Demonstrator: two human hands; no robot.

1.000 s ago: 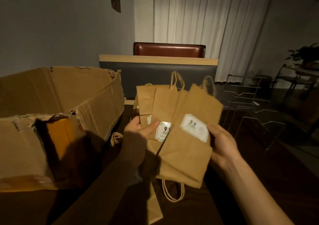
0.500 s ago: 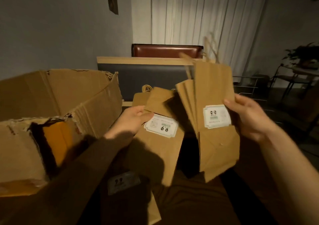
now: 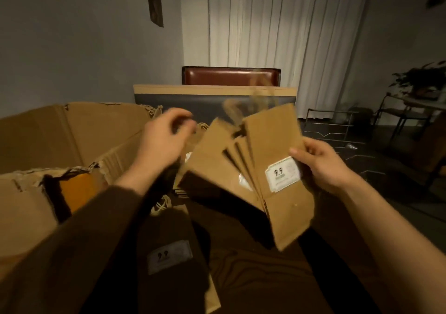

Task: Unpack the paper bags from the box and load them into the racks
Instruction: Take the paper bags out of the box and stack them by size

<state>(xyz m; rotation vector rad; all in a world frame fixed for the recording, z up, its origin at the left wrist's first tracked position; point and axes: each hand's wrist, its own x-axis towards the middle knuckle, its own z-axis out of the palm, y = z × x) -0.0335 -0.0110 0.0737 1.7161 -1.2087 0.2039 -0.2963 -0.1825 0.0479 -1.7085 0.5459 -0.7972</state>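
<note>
Left hand [image 3: 166, 140] released; right hand [image 3: 321, 166] grips fanned, labelled paper bags [image 3: 272, 169].

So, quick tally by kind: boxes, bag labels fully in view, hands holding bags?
Box: 1
Labels in full: 2, one held, one lying below
Hands holding bags: 1, the right hand
Total: 4

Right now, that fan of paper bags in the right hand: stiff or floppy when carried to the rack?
Paper bags are likely light: the right hand alone holds them. They hold flat, so fairly stiff, but splay apart, so they may slip.
</note>
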